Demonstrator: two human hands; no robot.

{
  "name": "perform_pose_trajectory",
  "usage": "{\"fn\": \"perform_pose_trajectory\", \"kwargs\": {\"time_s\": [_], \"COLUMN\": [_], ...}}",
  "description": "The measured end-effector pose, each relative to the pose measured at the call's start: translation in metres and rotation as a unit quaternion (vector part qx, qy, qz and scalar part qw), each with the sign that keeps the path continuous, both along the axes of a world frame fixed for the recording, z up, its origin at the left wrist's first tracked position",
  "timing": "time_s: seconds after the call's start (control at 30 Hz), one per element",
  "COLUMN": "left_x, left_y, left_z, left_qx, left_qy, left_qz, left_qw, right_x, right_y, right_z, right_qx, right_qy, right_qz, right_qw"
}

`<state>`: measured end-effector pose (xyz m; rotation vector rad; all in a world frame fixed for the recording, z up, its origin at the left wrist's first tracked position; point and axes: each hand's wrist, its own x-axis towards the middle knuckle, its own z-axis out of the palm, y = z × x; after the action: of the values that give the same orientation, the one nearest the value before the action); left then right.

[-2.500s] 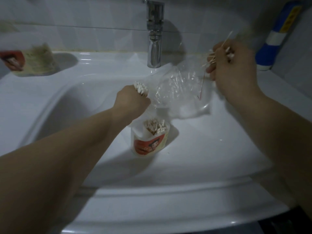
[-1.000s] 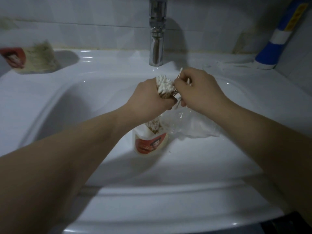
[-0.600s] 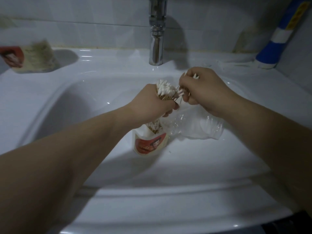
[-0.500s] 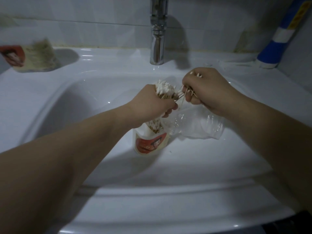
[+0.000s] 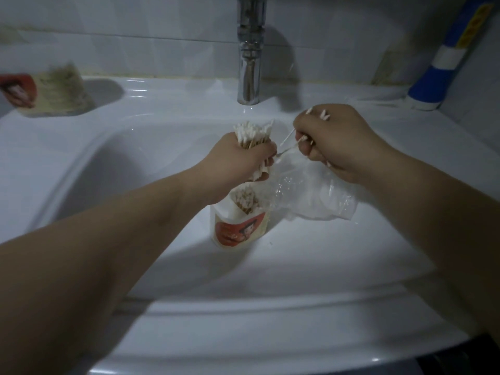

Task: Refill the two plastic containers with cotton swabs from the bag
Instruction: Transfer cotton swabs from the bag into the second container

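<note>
- Far left, on the ledge of the sink [image 5: 162, 104]: plastic container [image 5: 46, 90], blurred, seemingly packed with swabs.
- Centre, over the basin: left hand [image 5: 240, 158] curled tight round an upright bundle of cotton swabs [image 5: 253, 133]; light, stiff-stemmed, prone to splaying, so probably best gripped mid-stem.
- Directly below: second container [image 5: 239, 220], upright in the basin, partly filled; light, probably easy to tip.
- Right: right hand [image 5: 332, 139] fisted on a few loose swabs [image 5: 324, 115], crinkly clear bag [image 5: 316, 196] drooping beneath, apparently caught by the lower fingers; limp, slippery, best held at the mouth.
</note>
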<state>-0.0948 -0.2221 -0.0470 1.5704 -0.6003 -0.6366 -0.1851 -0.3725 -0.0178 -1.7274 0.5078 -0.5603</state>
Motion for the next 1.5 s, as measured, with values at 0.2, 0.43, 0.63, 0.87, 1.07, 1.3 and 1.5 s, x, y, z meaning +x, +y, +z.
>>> {"fn": "perform_pose_trajectory", "kwargs": {"time_s": [0.2,0.43,0.63,0.87,1.07,1.3,1.5], "left_x": [-0.003,0.001,0.004,0.001,0.0,0.0,-0.003], "left_y": [0.001,0.0,-0.002,0.0,0.002,0.002,-0.001], "left_z": [-0.001,-0.006,-0.008,0.001,0.003,0.001,-0.004], "left_qx": [0.014,0.059,0.057,-0.051,-0.046,-0.022,-0.031], "left_qy": [-0.053,-0.151,-0.137,0.001,0.019,0.038,0.026], "left_qz": [-0.067,-0.072,-0.044,-0.043,-0.065,-0.073,-0.08], "left_qw": [0.996,0.984,0.988,0.998,0.997,0.996,0.996], "right_x": [0.004,0.007,0.003,-0.005,-0.005,-0.002,0.002], "right_y": [0.006,0.01,-0.001,0.003,0.009,0.007,0.015], "right_z": [-0.009,-0.01,-0.001,0.0,-0.001,0.0,-0.005], "right_qx": [-0.042,0.023,0.034,0.062,0.04,0.176,0.122], "right_qy": [0.006,0.005,-0.019,0.01,0.037,0.017,0.046], "right_qz": [0.02,0.034,-0.021,0.068,0.08,0.079,0.056], "right_qw": [0.999,0.999,0.999,0.996,0.995,0.981,0.99]}}
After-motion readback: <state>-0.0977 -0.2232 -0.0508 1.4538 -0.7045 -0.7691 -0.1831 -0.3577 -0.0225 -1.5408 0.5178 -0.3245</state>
